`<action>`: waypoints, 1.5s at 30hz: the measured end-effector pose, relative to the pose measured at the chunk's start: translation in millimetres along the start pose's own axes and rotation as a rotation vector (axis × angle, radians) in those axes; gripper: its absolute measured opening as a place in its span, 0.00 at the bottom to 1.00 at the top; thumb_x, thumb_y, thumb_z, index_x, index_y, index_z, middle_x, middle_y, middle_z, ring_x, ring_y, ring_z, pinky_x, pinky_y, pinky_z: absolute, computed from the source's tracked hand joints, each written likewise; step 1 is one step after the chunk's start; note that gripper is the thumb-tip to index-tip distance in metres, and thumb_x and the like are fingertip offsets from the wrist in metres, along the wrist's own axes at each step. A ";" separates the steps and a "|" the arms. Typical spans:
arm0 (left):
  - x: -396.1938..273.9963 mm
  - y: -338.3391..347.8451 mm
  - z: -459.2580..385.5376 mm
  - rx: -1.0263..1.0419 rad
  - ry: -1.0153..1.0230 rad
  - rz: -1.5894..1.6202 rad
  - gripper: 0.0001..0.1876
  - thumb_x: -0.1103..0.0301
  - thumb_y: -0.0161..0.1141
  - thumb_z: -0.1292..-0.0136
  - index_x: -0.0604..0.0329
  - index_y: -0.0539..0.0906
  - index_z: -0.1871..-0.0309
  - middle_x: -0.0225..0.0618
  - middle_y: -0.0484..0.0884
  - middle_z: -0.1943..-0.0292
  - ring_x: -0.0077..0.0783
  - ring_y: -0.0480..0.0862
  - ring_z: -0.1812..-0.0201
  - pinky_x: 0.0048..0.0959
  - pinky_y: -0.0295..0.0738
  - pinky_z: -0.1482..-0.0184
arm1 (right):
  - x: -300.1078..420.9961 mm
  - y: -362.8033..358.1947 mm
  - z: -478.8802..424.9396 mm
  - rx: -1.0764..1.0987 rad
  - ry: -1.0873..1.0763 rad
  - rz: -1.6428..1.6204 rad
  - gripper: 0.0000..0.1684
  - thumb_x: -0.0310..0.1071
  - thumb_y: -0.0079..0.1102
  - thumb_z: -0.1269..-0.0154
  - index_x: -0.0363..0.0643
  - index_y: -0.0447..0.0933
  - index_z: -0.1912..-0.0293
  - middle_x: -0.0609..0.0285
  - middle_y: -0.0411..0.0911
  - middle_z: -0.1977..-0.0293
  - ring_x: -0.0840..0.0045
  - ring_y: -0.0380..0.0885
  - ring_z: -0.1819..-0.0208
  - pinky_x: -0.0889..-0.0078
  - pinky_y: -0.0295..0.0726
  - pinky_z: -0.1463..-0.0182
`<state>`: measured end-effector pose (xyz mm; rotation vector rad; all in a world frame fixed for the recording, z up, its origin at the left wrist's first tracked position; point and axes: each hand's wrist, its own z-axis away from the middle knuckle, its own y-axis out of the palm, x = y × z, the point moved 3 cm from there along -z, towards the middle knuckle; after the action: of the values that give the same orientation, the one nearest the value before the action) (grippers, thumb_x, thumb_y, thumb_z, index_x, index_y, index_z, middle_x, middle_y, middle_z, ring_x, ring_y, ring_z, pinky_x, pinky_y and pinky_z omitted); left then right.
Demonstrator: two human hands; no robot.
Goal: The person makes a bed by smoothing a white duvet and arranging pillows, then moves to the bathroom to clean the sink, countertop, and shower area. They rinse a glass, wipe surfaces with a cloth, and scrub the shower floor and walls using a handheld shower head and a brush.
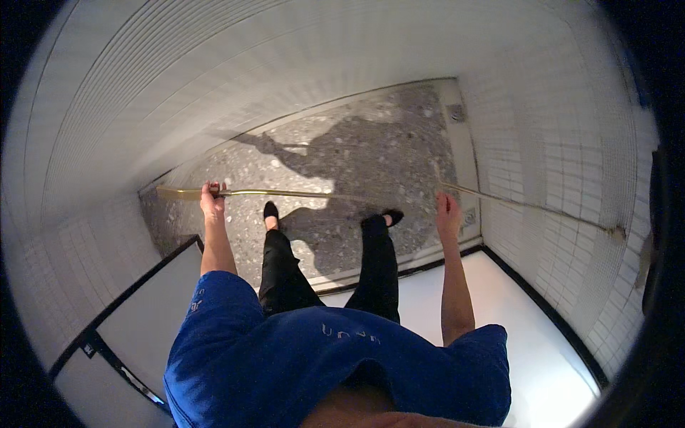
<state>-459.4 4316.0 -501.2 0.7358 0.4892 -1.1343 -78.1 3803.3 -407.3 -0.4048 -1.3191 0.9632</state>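
My left hand [212, 200] is closed around a long brass-coloured fitting, which looks like a hand shower [184, 193] with its broad flat end pointing left. From my grip a slim brass-coloured hose or tube [278, 192] runs right across my view and fades into blur over the shadow. On the right, my right hand [448, 214] is raised with its fingers curled. Just beyond its fingertips is the near end of a thin brass-coloured hose or rod [524, 205], which reaches to the right wall. Whether my fingers touch it is unclear.
Pale ribbed and tiled walls [540, 150] enclose a grey speckled floor [241, 166]. Two small square metal fittings [455, 113] sit at the floor's right edge. Black-framed panels [144, 299] stand behind me at left, with a white surface [503, 299] at right. My black shoes [271, 209] are on the floor.
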 end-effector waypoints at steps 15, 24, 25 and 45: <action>-57.1 -84.0 -147.2 0.136 -0.049 0.380 0.10 0.64 0.55 0.42 0.59 0.71 0.74 0.34 0.74 0.81 0.29 0.75 0.75 0.36 0.76 0.68 | 272.1 214.5 103.8 0.112 -0.278 0.263 0.16 0.43 0.48 0.37 0.41 0.73 0.72 0.59 0.66 0.87 0.73 0.63 0.86 0.68 0.63 0.80; -32.2 -80.0 -91.0 -0.393 0.064 0.317 0.14 0.63 0.61 0.45 0.58 0.68 0.64 0.32 0.74 0.79 0.26 0.73 0.78 0.27 0.68 0.79 | 318.4 328.0 125.8 0.274 -0.737 0.131 0.06 0.32 0.58 0.48 0.42 0.73 0.71 0.55 0.74 0.75 0.63 0.73 0.74 0.65 0.73 0.70; -27.9 -81.9 -88.5 -0.391 0.105 0.255 0.14 0.63 0.61 0.45 0.58 0.68 0.64 0.31 0.74 0.78 0.25 0.73 0.78 0.26 0.67 0.79 | 317.0 349.8 132.6 0.264 -0.765 0.056 0.07 0.32 0.57 0.49 0.42 0.73 0.68 0.54 0.75 0.72 0.61 0.75 0.71 0.64 0.74 0.68; -78.9 -68.5 10.9 -0.270 0.346 -0.473 0.12 0.63 0.60 0.47 0.65 0.75 0.70 0.35 0.78 0.75 0.27 0.76 0.72 0.28 0.70 0.68 | 411.3 450.6 243.4 0.779 -0.560 0.183 0.27 0.37 0.51 0.43 0.44 0.60 0.44 0.48 0.73 0.57 0.57 0.74 0.58 0.65 0.73 0.59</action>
<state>-551.8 4341.7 -458.4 0.5937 1.1303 -1.3464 -486.3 4317.7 -420.9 0.3804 -1.2798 1.7281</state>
